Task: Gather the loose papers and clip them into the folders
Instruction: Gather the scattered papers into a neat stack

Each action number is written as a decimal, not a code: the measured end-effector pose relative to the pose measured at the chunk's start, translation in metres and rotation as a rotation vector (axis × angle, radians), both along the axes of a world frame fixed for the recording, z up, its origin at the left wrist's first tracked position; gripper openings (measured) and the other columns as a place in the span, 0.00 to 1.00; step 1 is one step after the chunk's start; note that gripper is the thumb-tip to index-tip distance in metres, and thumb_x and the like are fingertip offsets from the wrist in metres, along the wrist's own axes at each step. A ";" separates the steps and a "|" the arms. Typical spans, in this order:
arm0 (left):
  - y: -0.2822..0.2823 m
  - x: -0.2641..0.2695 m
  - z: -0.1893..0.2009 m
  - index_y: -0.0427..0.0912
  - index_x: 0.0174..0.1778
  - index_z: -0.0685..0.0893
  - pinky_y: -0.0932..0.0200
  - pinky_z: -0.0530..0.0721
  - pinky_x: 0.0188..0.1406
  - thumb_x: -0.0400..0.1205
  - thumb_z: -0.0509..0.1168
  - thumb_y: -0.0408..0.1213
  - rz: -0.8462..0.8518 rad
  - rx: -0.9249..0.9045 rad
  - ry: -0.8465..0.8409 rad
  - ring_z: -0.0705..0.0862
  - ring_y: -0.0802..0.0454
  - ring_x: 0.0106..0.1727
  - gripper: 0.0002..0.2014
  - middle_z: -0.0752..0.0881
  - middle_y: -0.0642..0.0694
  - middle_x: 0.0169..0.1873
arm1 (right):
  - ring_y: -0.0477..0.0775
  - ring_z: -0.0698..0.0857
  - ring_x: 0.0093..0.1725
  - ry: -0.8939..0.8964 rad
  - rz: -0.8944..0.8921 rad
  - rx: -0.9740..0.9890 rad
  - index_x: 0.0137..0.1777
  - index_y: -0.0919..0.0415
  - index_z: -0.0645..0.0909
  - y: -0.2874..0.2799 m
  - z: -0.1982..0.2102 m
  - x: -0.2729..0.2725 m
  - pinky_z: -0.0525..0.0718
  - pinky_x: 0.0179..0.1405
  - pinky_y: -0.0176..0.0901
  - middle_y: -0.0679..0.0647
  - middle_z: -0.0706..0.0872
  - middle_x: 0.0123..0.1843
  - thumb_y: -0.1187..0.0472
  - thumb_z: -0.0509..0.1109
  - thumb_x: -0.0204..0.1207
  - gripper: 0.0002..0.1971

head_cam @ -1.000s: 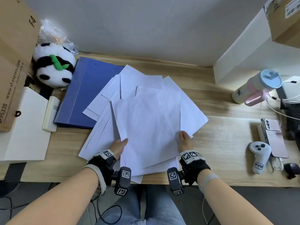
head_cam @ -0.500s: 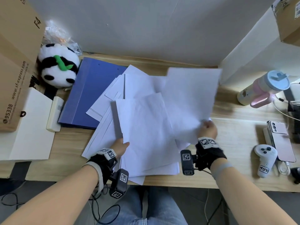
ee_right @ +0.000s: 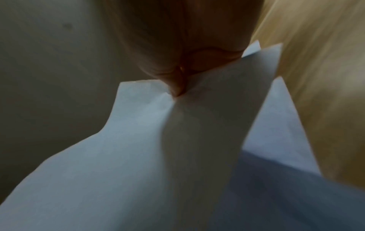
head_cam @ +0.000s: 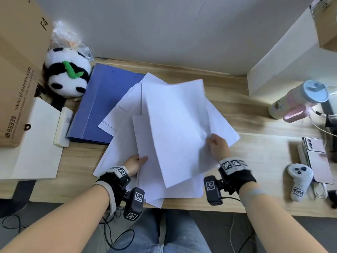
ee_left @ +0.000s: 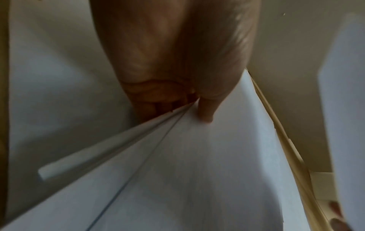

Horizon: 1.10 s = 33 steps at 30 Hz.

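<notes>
Both wrist views are dim and smeared, filled mostly with palm and white sheet, so little beyond the grips can be read from them. Nearest the person, the left hand clamps the near-left edge of the gathered stack, thumb on top and the other fingers hidden under the sheets; in the left wrist view several layered paper edges fan away from that pinch. The right hand pinches the lower right part of a single sheet, which is lifted and tilted over the pile, and the paper puckers at the fingertips in the right wrist view. How many sheets lie beneath cannot be counted, since they overlap and the raised one covers the middle.

Loose papers are plain white, mostly blank, fanned crookedly across the middle of the wooden desk, a few corners overhanging its near edge. Farther back and to the left, the blue folders lie flat and closed, their right side buried under the papers; their number is unclear. A panda toy sits beyond them beside a cardboard box cut off by the frame. On the right, blurred, are a game controller, a phone and a pink-and-blue bottle.
</notes>
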State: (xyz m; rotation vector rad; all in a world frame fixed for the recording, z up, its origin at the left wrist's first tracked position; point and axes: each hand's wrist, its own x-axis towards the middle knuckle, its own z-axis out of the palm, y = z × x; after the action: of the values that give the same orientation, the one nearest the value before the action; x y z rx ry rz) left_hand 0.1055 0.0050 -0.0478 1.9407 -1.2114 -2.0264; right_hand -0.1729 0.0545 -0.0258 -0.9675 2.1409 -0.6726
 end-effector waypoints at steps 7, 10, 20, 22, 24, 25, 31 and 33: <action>0.000 -0.003 0.007 0.41 0.73 0.75 0.47 0.71 0.74 0.83 0.48 0.61 0.118 -0.001 -0.033 0.76 0.43 0.72 0.32 0.80 0.45 0.67 | 0.51 0.74 0.29 -0.122 0.214 0.288 0.28 0.52 0.72 0.011 -0.028 0.038 0.72 0.34 0.42 0.50 0.72 0.27 0.58 0.62 0.81 0.17; -0.001 -0.003 -0.001 0.49 0.65 0.82 0.49 0.75 0.64 0.78 0.48 0.68 0.180 0.049 -0.009 0.82 0.48 0.58 0.33 0.85 0.52 0.55 | 0.59 0.84 0.37 -0.108 0.140 0.275 0.32 0.60 0.81 -0.002 -0.023 0.030 0.84 0.47 0.51 0.57 0.84 0.32 0.54 0.63 0.79 0.17; -0.006 -0.003 -0.010 0.39 0.50 0.81 0.62 0.88 0.42 0.79 0.68 0.30 -0.036 -0.073 -0.129 0.85 0.57 0.34 0.06 0.85 0.42 0.36 | 0.55 0.79 0.46 -0.082 -0.142 0.253 0.58 0.69 0.83 -0.103 -0.037 -0.022 0.81 0.52 0.49 0.59 0.83 0.45 0.58 0.63 0.76 0.17; -0.008 0.001 -0.010 0.33 0.58 0.83 0.52 0.84 0.53 0.78 0.67 0.26 -0.087 -0.064 -0.140 0.84 0.47 0.49 0.12 0.85 0.39 0.48 | 0.56 0.79 0.44 -0.110 -0.138 0.258 0.56 0.70 0.84 -0.117 -0.036 -0.022 0.81 0.51 0.50 0.67 0.86 0.47 0.58 0.63 0.77 0.17; -0.009 0.003 -0.006 0.28 0.63 0.81 0.53 0.83 0.53 0.77 0.66 0.22 -0.133 -0.052 -0.141 0.85 0.43 0.55 0.17 0.86 0.38 0.53 | 0.57 0.77 0.41 -0.110 -0.120 0.267 0.51 0.72 0.84 -0.128 -0.033 -0.021 0.77 0.44 0.47 0.68 0.82 0.39 0.57 0.63 0.76 0.17; -0.010 0.004 -0.007 0.28 0.63 0.80 0.51 0.83 0.57 0.77 0.66 0.22 -0.157 -0.050 -0.149 0.85 0.42 0.57 0.18 0.86 0.36 0.55 | 0.56 0.76 0.40 -0.112 -0.110 0.277 0.48 0.72 0.84 -0.133 -0.032 -0.021 0.74 0.43 0.44 0.68 0.78 0.35 0.56 0.63 0.76 0.17; -0.011 0.009 -0.011 0.31 0.61 0.80 0.48 0.81 0.64 0.76 0.67 0.22 -0.213 0.010 -0.148 0.86 0.42 0.56 0.16 0.87 0.38 0.52 | 0.56 0.74 0.38 -0.113 -0.114 0.212 0.46 0.64 0.85 -0.150 -0.017 -0.017 0.76 0.33 0.39 0.62 0.76 0.37 0.56 0.65 0.72 0.12; -0.010 0.009 -0.012 0.31 0.62 0.80 0.43 0.80 0.67 0.75 0.67 0.21 -0.202 0.016 -0.149 0.86 0.38 0.59 0.18 0.87 0.35 0.55 | 0.56 0.77 0.43 0.064 -0.267 -0.033 0.50 0.64 0.84 -0.155 -0.001 -0.024 0.77 0.39 0.45 0.66 0.82 0.44 0.63 0.60 0.79 0.11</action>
State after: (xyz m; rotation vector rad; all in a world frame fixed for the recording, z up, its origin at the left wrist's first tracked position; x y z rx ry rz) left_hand 0.1150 -0.0054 -0.0600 2.0864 -1.4853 -2.0163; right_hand -0.1968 -0.1001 -0.0267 -0.7348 2.3469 -0.8172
